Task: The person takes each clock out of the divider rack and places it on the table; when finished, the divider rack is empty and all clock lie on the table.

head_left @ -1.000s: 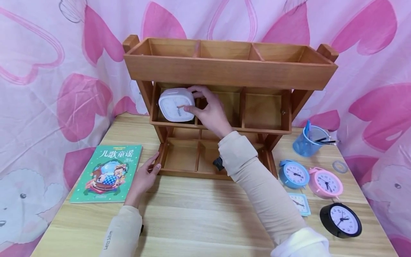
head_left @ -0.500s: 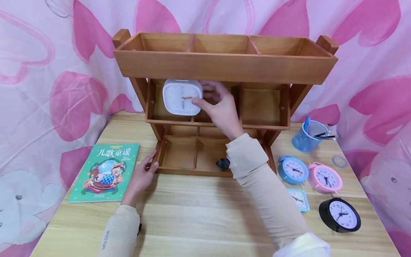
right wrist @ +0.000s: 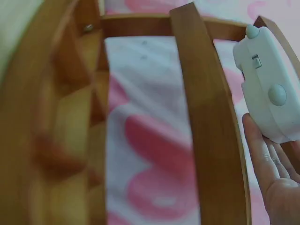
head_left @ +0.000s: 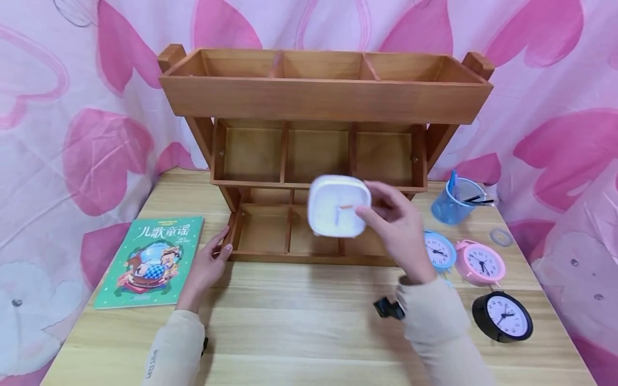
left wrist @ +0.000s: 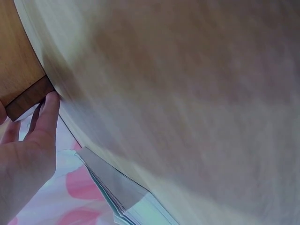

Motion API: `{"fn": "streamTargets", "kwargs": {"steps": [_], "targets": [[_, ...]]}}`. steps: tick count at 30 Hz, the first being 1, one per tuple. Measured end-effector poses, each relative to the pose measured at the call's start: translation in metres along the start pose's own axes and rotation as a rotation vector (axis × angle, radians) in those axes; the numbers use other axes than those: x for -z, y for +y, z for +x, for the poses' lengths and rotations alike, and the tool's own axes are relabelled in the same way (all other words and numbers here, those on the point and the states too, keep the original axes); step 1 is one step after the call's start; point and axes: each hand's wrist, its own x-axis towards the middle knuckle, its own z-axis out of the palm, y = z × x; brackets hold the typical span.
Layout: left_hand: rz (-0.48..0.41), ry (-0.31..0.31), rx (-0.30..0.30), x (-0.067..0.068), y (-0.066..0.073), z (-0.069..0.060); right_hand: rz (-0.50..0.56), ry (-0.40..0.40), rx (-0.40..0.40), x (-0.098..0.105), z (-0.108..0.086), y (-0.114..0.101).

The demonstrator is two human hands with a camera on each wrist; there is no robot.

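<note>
In the head view, my right hand pinches a white rounded-square alarm clock at its right edge, thumb on the front. The clock is raised before the shelf's lower tiers, its dial toward me and blurred. The right wrist view shows the clock's back and side above my fingers. My left hand holds the lower left front corner of the wooden three-tier shelf. In the left wrist view, thumb and fingertips of this hand lie on either side of the shelf's board end.
On the right of the table stand a blue round alarm clock, a pink one and a black one. Behind them are a blue mesh pen cup and a tape roll. A green book lies at left.
My right hand has drawn the white clock out of the middle tier's left compartment and carried it right, down and toward me. The left hand stays at the shelf corner.
</note>
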Motion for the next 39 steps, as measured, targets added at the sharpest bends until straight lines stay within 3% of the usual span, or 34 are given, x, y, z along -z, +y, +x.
{"fn": "streamTargets", "kwargs": {"steps": [6,13,17,22,26,35,39], "targets": [[0.004,-0.002,0.016,0.004,0.002,0.0,-0.224,0.035,-0.204,0.058,-0.05,0.014],[0.025,-0.005,0.036,0.009,-0.003,-0.004,-0.495,0.069,-0.352,0.118,-0.114,0.027],[0.029,-0.02,0.046,0.008,-0.003,-0.006,-0.621,0.028,-0.506,0.149,-0.153,0.036],[0.032,-0.026,0.037,0.007,-0.002,-0.007,-0.564,-0.019,-0.833,0.181,-0.188,0.051],[0.051,-0.023,0.029,0.007,-0.001,-0.008,-0.502,-0.01,-0.974,0.196,-0.2,0.062],[0.034,-0.043,0.049,0.001,0.003,-0.004,-0.624,-0.01,-0.92,0.208,-0.208,0.069],[0.04,-0.044,0.036,-0.002,0.004,-0.003,-0.853,0.014,-0.778,0.205,-0.211,0.07]]}}
